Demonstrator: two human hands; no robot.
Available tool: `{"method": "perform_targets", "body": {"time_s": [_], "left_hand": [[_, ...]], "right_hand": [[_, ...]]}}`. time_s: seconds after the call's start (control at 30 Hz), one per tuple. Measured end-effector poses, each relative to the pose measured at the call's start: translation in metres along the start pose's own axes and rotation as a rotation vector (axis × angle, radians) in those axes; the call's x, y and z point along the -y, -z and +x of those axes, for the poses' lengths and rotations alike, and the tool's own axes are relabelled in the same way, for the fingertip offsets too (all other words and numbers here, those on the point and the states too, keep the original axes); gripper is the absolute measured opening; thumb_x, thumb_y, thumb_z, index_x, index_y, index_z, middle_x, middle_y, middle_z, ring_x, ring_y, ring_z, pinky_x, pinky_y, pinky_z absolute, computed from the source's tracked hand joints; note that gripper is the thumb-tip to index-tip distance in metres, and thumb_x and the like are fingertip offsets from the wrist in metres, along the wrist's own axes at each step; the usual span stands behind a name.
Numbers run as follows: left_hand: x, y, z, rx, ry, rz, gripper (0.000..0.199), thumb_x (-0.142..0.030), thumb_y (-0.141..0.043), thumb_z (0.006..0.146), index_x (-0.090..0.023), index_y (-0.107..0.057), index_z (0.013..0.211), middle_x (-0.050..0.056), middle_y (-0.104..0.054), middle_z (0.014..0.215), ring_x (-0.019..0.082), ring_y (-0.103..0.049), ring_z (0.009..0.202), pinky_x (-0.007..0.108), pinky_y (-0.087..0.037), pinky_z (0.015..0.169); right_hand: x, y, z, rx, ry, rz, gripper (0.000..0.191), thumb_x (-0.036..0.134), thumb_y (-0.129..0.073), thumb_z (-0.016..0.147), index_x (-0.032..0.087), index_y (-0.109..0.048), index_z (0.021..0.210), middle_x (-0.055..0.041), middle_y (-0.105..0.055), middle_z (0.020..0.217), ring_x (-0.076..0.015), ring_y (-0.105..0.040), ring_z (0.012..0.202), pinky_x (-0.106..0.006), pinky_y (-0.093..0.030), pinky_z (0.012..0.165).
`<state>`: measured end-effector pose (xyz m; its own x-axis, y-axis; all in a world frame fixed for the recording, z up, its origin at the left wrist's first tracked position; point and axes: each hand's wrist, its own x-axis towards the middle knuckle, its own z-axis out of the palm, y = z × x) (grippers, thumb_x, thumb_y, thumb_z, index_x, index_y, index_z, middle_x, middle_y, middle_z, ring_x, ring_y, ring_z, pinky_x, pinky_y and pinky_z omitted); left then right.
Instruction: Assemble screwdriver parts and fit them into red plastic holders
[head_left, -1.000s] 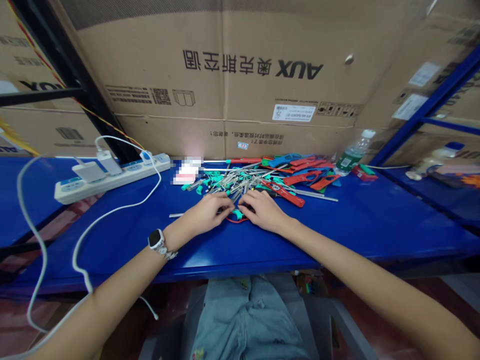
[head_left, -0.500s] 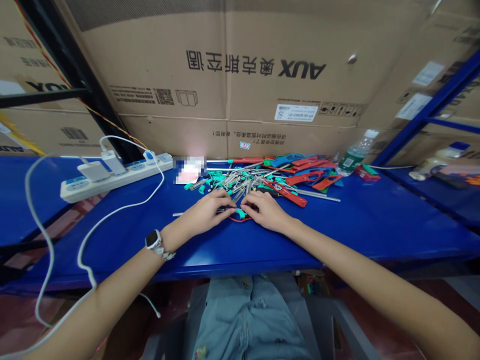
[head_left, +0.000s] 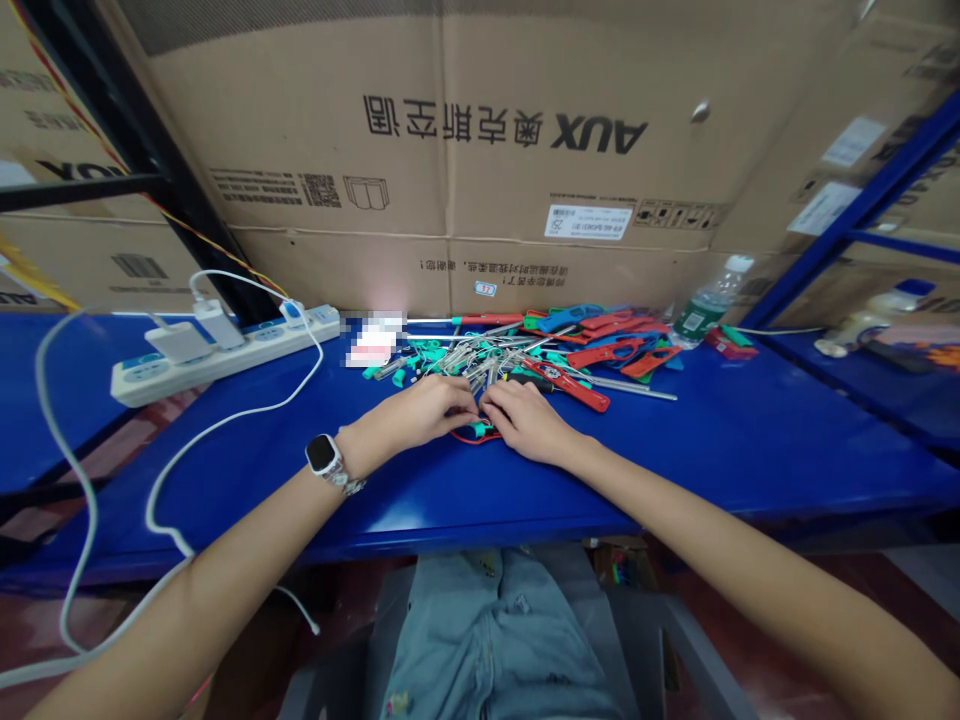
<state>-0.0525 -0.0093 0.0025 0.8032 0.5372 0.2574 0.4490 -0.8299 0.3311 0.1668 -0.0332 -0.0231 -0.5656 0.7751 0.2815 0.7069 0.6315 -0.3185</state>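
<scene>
My left hand (head_left: pixel 429 412), with a watch on its wrist, bends its fingers into a pinch near the front of the pile. Facing it, my right hand (head_left: pixel 529 420) has its fingers curled close to the left fingertips. A small green plastic part (head_left: pixel 478 430) shows below and between the fingertips, against the right fingers. Around it, a thin red piece (head_left: pixel 461 437) lies partly covered by the hands. What the left fingertips pinch is hidden. Just behind are loose metal rods and green parts (head_left: pixel 457 352), and a red plastic handle (head_left: pixel 574 385).
Red, blue and green handles (head_left: pixel 619 335) are heaped at the back right beside a water bottle (head_left: pixel 705 305). A power strip (head_left: pixel 225 355) with chargers and white cables lies left on the blue table (head_left: pixel 675 460). A cardboard box (head_left: pixel 495 200) stands behind.
My left hand has shifted slightly right and turned, its fingers now closer to the right hand. The rod beside my left hand no longer shows. My right hand stays nearly in place.
</scene>
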Motion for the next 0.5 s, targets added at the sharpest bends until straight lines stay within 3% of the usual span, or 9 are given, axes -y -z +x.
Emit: {"method": "perform_targets", "body": {"time_s": [0.27, 0.5], "left_hand": [[-0.004, -0.008, -0.001, -0.051, 0.024, 0.037, 0.022, -0.026, -0.055, 0.103, -0.016, -0.073, 0.095, 0.006, -0.064, 0.092, 0.018, -0.064, 0.08, 0.033, -0.052, 0.076], [-0.008, -0.014, -0.027, -0.105, 0.004, 0.104, 0.028, -0.022, -0.046, 0.106, -0.017, -0.074, 0.107, 0.011, -0.064, 0.105, 0.022, -0.064, 0.095, 0.038, -0.055, 0.085]], "right_hand": [[0.001, 0.001, 0.0, 0.012, -0.006, -0.015, 0.018, 0.024, -0.045, 0.106, 0.02, -0.06, 0.097, -0.0067, -0.067, 0.099, -0.0221, -0.055, 0.091, -0.035, -0.032, 0.08], [0.002, 0.002, -0.001, -0.003, -0.008, 0.038, 0.013, 0.023, -0.052, 0.104, 0.02, -0.063, 0.098, -0.0043, -0.068, 0.098, -0.0202, -0.055, 0.091, -0.034, -0.03, 0.08]]}}
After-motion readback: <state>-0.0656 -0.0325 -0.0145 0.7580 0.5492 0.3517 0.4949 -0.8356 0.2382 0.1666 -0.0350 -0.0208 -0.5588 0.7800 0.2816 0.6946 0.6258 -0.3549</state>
